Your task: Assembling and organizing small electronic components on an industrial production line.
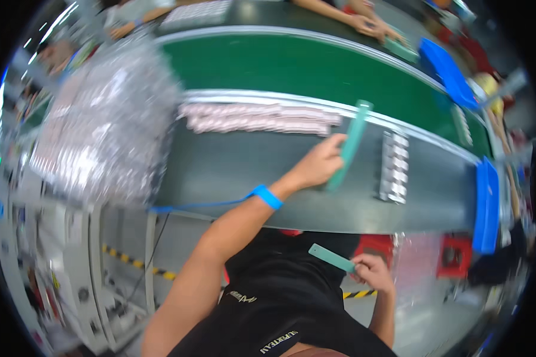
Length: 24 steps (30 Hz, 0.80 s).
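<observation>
1. This looks like a factory assembly line.
2. A long green conveyor belt (250, 64) with silver metal rails (244, 96) runs beyond a dark grey tabletop (250, 157).
3. A co-worker's bare hands (362, 24) work across the belt.
4. Yellow-and-black striped tape (120, 256) marks the floor (423, 324).

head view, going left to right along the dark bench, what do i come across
Clear plastic-wrapped pile → blue wristband → left hand → the upright green bar it holds → strip of whitish parts → blue bin at the right end.
</observation>
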Each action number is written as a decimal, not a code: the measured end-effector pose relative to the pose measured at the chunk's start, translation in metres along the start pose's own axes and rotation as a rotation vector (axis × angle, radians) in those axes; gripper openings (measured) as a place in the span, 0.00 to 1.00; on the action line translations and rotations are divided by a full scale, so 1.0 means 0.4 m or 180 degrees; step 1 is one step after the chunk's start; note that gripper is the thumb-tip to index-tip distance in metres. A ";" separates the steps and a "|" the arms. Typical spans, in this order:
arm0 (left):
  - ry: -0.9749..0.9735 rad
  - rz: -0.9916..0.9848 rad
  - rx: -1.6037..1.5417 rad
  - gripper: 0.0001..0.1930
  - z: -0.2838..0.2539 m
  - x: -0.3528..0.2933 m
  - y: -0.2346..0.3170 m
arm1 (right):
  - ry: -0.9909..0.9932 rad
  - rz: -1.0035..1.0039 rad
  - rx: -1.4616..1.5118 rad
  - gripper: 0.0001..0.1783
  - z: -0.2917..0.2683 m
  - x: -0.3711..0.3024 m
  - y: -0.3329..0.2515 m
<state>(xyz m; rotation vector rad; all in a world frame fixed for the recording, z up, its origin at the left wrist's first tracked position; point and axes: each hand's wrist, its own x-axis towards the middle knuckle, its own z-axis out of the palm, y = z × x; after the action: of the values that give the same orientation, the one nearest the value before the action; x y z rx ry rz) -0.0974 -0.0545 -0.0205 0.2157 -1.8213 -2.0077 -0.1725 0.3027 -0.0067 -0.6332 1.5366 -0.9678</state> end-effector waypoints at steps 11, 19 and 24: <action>0.1502 -0.0068 0.1243 0.29 -0.109 -0.360 0.131 | -0.0759 0.0079 -0.0402 0.12 0.278 0.461 0.085; 0.2663 0.0357 0.1486 0.26 -0.154 -0.483 0.082 | -0.1677 -0.0502 -0.1390 0.14 0.198 0.553 0.157; 0.2624 0.0390 0.1738 0.28 -0.160 -0.469 0.081 | 0.0180 -0.2359 -0.3771 0.15 0.127 0.647 0.255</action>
<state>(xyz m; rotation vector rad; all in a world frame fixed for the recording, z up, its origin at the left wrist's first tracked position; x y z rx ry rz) 0.1026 -0.0390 -0.0276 0.9085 -1.6847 -1.0305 -0.1628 0.1296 -0.2301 -2.1217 1.8832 -0.4664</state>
